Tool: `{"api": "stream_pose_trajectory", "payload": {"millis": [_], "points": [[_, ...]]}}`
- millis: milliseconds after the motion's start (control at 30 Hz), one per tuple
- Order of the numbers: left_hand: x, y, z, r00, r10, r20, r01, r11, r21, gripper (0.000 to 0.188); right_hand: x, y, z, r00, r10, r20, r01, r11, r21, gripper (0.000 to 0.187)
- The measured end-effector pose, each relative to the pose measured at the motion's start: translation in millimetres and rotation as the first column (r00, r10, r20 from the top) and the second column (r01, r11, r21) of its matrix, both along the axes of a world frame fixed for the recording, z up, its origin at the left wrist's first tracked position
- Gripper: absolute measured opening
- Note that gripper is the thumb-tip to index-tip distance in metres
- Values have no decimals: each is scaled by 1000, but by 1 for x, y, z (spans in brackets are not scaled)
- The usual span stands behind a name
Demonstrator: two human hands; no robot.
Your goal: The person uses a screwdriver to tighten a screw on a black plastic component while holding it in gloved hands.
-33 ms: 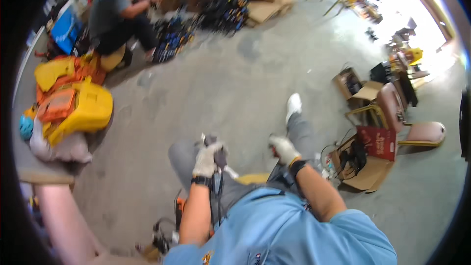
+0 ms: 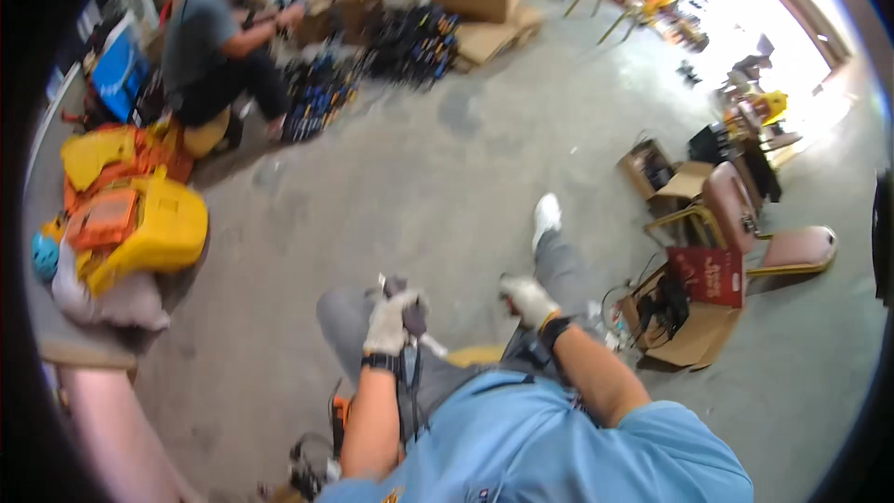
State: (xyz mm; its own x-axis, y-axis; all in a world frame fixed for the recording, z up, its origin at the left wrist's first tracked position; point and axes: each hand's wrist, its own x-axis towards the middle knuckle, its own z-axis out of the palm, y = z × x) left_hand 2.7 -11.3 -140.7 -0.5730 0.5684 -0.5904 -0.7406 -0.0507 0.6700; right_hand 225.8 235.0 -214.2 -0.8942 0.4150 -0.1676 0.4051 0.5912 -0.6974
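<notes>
The left hand had its gloved fingers curled round a grey thing, to the left of the white shoe and closer to the body. The right hand was a bit closer to the body than the shoe. Its gloved fingers were bent in by a small red bit, but I could not tell if they pinched it. To the right of the shoe were an open box and a pink chair. Far left of the shoe sat a yellow shell. Past the shoe, also left, a person sat by a black pile.
</notes>
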Motion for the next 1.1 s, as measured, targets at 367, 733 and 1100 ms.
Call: {"api": "stream_pose_trajectory", "payload": {"millis": [367,733,1100], "points": [[-9,7,-57,990,-46,131,14,972,236,51,-46,-51,57,858,-308,411,509,615,-602,25],[-11,19,-59,989,-93,113,72,981,181,55,-50,-64,69,898,-303,319,421,805,-418,23],[-13,15,-66,990,-106,90,102,994,47,50,-53,-63,44,918,-225,328,398,529,-750,24]]}}
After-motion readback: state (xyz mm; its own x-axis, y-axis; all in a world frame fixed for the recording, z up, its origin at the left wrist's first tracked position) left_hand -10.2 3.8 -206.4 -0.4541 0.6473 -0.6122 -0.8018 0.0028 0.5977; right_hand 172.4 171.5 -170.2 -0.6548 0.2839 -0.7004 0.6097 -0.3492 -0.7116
